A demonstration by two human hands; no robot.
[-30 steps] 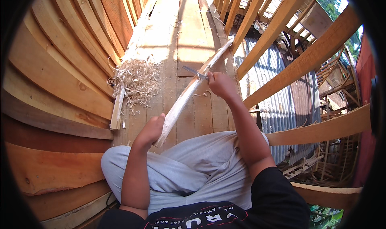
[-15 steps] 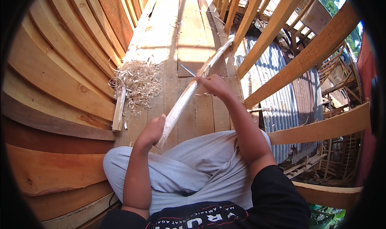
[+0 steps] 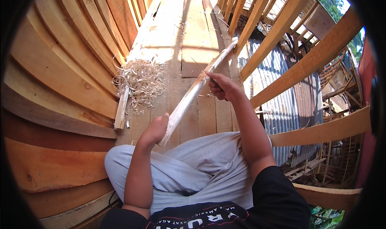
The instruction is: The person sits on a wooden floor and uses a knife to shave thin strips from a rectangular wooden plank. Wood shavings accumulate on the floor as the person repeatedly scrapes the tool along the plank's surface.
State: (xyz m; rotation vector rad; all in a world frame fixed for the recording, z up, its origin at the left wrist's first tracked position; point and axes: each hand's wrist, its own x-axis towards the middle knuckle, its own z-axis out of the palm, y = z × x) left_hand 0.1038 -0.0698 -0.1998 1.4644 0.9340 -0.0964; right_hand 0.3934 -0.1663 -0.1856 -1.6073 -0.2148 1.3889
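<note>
A long, pale wooden pole (image 3: 185, 102), partly stripped to white wood with brownish patches, slants from near my lap up to the railing at the far right. My left hand (image 3: 155, 129) is closed round its near end. In my right hand (image 3: 222, 86) is a knife (image 3: 213, 82) with a dark handle, gripped against the right side of the pole about midway along. Its thin blade lies across the pole and is hard to make out. My legs, in grey trousers, are folded beneath the near end.
Curly wood shavings (image 3: 142, 79) are heaped on the plank floor (image 3: 161, 120) to the left, over a short wood strip (image 3: 122, 108). Leaning boards (image 3: 60, 84) line the left side. Railing slats (image 3: 277, 32) stand on the right, with corrugated metal sheets (image 3: 281, 120) beyond and below.
My right hand has shifted slightly right and turned, so the dark knife handle now shows and the blade is less visible. My left hand keeps its hold; the whole view has moved a little.
</note>
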